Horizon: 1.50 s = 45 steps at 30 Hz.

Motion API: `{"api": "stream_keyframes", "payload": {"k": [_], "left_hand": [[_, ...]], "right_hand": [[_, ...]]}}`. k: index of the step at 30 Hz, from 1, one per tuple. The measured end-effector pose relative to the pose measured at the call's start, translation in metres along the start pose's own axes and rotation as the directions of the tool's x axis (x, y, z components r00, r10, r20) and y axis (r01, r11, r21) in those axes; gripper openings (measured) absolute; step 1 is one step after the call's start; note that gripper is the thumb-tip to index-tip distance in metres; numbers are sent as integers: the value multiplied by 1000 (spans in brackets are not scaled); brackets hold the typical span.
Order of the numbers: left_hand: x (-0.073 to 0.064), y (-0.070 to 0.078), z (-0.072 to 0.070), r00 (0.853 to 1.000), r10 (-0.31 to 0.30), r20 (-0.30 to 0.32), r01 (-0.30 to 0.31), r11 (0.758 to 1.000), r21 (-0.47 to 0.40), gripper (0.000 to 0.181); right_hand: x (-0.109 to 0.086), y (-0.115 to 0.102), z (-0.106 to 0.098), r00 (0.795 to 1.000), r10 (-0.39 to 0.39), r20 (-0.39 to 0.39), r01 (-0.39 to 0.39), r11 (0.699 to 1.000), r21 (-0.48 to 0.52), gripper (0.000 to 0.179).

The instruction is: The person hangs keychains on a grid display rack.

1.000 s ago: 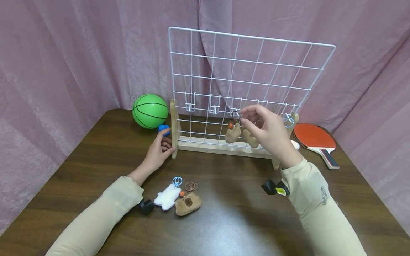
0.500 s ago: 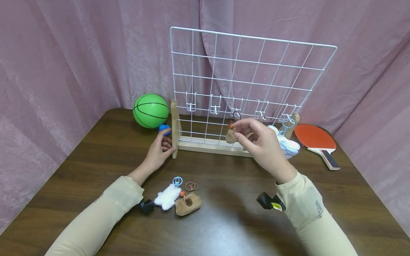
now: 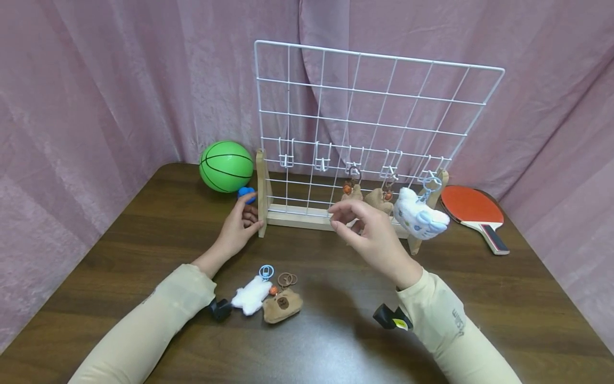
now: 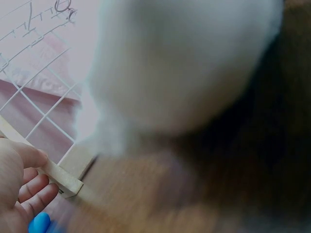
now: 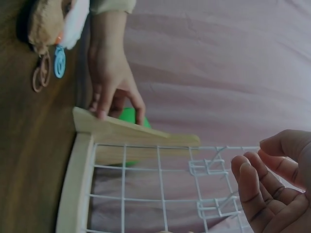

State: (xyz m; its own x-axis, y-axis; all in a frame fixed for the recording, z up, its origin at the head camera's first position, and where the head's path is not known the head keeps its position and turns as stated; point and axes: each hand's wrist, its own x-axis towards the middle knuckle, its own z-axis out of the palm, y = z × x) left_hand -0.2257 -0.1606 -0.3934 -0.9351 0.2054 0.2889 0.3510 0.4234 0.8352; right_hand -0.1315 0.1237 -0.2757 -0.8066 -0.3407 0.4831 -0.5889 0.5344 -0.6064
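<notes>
A white wire rack (image 3: 381, 98) stands on wooden feet. My left hand (image 3: 235, 226) holds its left wooden upright (image 3: 261, 186), thumb on the near edge, fingers along the outside. My right hand (image 3: 371, 234) holds nothing, fingers loosely curved and thumb near the index finger. It overlaps a brown plush keychain (image 3: 352, 193) hanging from a hook. Beside it hang another brown plush keychain (image 3: 380, 200) and a white cat keychain (image 3: 419, 213). A white plush keychain (image 3: 251, 296) and a brown one with an orange bead (image 3: 283, 306) lie on the table.
White hooks (image 3: 321, 164) hang on the rack's left part. A green ball (image 3: 226, 166) and a small blue object (image 3: 246, 194) lie left of it. A red table tennis paddle (image 3: 472, 208) lies at right. Pink curtains (image 3: 144, 80) rise behind the table. A blurred whitish shape fills much of the left wrist view.
My right hand has let go of the brown plush keychain at the middle hook and moved down and toward me. The keychain hangs by its ring. My left hand has stayed put.
</notes>
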Motion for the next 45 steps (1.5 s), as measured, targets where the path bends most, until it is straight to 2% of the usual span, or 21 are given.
{"api": "stream_keyframes", "payload": {"k": [8, 18, 29, 34, 41, 45], "left_hand": [[3, -13, 0, 1000, 3, -5, -3, 1000, -15, 70], [4, -13, 1, 999, 33, -14, -33, 999, -32, 70], [4, -14, 0, 1000, 28, -14, -28, 999, -43, 70], [3, -14, -1, 1000, 25, -13, -26, 999, -40, 70], [3, -15, 0, 999, 30, -13, -30, 999, -36, 70], [3, -14, 0, 1000, 27, -14, -27, 999, -39, 69]], "right_hand": [[-4, 4, 15, 998, 23, 54, -25, 999, 31, 18], [-10, 15, 36, 993, 2, 117, -11, 998, 68, 16], [-14, 22, 61, 972, 8, 234, -21, 998, 53, 17], [-14, 28, 72, 952, 3, 305, -15, 999, 39, 17], [-13, 29, 83, 906, 32, 423, -32, 999, -6, 18], [-11, 30, 87, 887, 38, 461, -22, 999, -40, 18]]}}
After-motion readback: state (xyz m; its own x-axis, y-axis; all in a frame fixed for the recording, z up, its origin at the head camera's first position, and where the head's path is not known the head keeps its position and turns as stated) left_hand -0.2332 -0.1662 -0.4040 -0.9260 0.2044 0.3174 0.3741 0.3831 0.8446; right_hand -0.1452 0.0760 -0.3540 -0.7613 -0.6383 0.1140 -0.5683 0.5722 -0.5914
